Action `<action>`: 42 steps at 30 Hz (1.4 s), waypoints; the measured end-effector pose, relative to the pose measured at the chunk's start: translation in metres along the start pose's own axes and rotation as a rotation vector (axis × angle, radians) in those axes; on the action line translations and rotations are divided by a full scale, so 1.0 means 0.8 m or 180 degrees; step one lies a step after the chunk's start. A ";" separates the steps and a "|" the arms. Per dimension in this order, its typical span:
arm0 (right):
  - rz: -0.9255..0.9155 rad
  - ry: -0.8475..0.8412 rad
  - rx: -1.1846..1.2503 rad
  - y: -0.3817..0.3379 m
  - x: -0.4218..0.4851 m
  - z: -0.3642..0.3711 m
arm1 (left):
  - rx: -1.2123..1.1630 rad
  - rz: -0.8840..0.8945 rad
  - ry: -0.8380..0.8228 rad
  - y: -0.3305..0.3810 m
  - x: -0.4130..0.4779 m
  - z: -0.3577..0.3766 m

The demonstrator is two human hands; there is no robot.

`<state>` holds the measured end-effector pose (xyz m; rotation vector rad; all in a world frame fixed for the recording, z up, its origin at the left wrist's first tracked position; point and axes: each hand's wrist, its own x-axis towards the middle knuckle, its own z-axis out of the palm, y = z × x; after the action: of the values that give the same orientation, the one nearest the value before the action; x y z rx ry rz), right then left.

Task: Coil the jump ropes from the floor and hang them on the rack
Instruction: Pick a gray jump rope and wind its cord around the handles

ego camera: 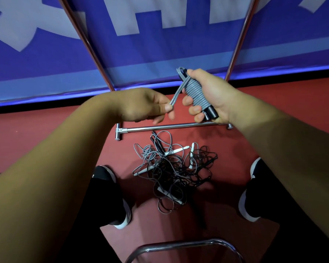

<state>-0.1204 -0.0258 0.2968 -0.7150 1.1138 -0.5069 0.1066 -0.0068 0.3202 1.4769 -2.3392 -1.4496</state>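
My right hand [209, 97] grips a grey jump rope [195, 93] wound in tight turns round its two black handles, whose ends stick out below my fingers. A doubled strand of that rope runs down-left to my left hand [148, 106], which pinches its looped end. Both hands hover in front of the chrome rack [169, 127], above its bottom bar. On the red floor between my feet lies a tangled pile of jump ropes [174, 170], grey and black cords with white and black handles.
The rack's two slanted chrome uprights [87, 44] rise to the left and right against a blue and white banner. My black shoes [254, 188] flank the pile. A curved chrome tube [180, 245] crosses the bottom edge of the view.
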 end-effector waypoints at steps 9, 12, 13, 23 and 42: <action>0.0224 -0.0767 -0.0229 -0.002 -0.012 0.012 | 0.1085 -0.0698 0.0664 -0.014 0.016 0.005; 0.0387 -0.1123 -0.0330 0.001 -0.016 0.015 | 0.1185 -0.0575 0.0816 -0.015 0.017 0.002; 0.0445 -0.1244 -0.0333 0.003 -0.018 0.015 | 0.1231 -0.0499 0.0881 -0.013 0.016 0.003; 0.1213 -0.2094 -0.0888 0.024 -0.020 0.014 | 0.1293 0.0706 0.0896 -0.004 0.011 0.008; 0.0335 -0.0198 -0.2309 0.054 0.019 -0.002 | 0.1483 -0.0236 0.0762 0.016 0.013 0.013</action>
<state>-0.1156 -0.0076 0.2551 -1.2793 1.2732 0.0303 0.0868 -0.0057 0.3190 1.7309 -2.5961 -0.7037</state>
